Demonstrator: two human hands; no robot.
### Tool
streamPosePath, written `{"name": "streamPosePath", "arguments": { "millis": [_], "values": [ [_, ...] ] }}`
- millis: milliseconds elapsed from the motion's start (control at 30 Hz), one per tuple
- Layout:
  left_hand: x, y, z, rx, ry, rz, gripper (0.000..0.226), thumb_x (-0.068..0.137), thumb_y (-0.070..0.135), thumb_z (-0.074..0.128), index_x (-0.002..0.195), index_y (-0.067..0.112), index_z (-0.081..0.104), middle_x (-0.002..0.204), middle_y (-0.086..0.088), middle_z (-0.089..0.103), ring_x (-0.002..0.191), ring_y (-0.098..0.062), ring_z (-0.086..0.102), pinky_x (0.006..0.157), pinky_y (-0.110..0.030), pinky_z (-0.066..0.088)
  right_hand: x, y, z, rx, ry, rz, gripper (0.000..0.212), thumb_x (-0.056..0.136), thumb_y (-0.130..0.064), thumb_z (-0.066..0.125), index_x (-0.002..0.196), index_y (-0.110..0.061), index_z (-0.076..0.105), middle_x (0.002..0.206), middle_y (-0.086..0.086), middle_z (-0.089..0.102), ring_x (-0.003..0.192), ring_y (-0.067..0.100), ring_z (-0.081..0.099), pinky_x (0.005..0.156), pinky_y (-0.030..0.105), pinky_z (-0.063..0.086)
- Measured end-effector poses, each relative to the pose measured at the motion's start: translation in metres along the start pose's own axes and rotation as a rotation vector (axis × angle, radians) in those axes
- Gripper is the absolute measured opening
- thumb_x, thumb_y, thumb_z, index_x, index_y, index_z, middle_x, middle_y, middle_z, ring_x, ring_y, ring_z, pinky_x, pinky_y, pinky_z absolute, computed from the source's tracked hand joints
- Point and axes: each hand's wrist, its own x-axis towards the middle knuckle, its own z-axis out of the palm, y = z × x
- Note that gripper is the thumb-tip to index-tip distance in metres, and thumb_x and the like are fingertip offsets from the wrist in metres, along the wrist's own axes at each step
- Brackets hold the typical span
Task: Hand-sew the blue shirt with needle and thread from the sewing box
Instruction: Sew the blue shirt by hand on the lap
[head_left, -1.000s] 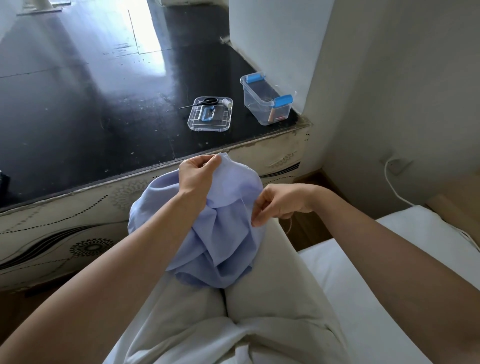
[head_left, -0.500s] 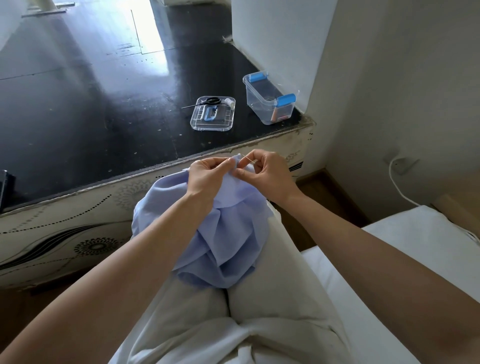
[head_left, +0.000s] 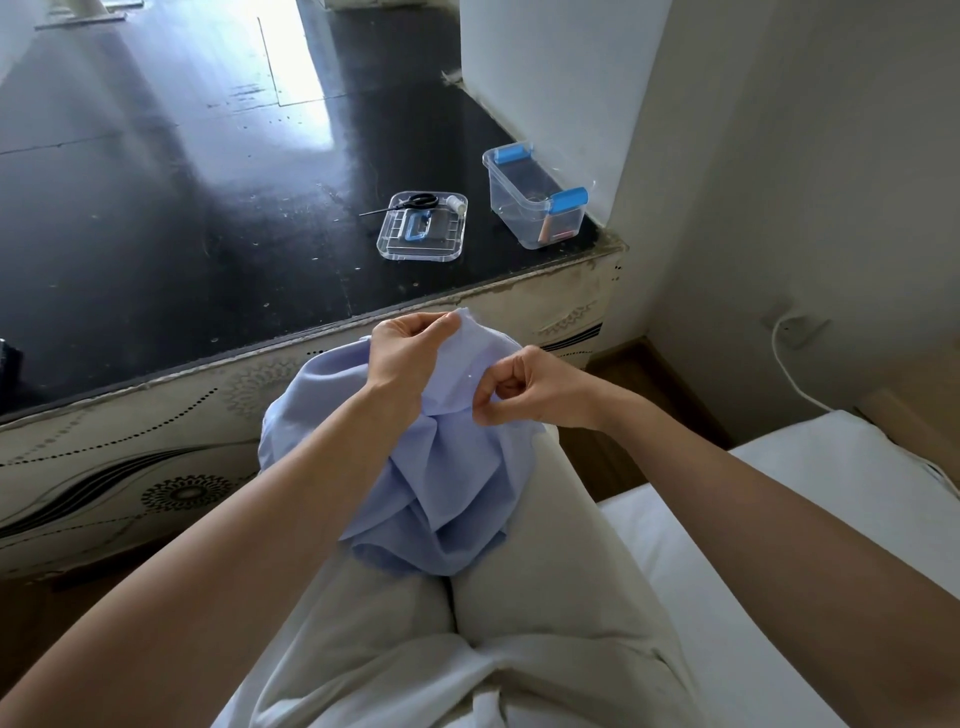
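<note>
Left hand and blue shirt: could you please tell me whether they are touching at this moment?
Touching. The head view shows the left hand gripping the raised top fold of the blue shirt, with the cloth's edge pinched in its grasp and no gap visible.

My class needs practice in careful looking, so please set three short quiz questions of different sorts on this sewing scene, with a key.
1. True or false: the scissors lie on the lid, not in the box.
2. The left hand grips the shirt's top edge. What does the right hand do? A. pinches at the shirt B. holds the scissors C. rests on the box
3. Fill in: the white spool beside the scissors holds ___.
Key: 1 true; 2 A; 3 thread.
</note>
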Motion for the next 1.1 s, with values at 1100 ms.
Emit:
{"name": "streamPosePath", "arguments": {
  "millis": [1100],
  "values": [
    [0.002,0.005,0.001,-0.079,-0.019,-0.083,0.008,0.09,0.022,0.069,0.084,0.018,0.066,0.084,-0.005,0.065,0.079,-0.021,0.06,0.058,-0.027,0.052,0.006,-0.001,-0.006,0.087,0.241,0.019,0.02,0.087,-0.029,0.071,0.078,-0.011,0.068,0.076,0.007,0.064,0.068,0.014,0.06,0.067,0.031,0.057]
  ]
}}
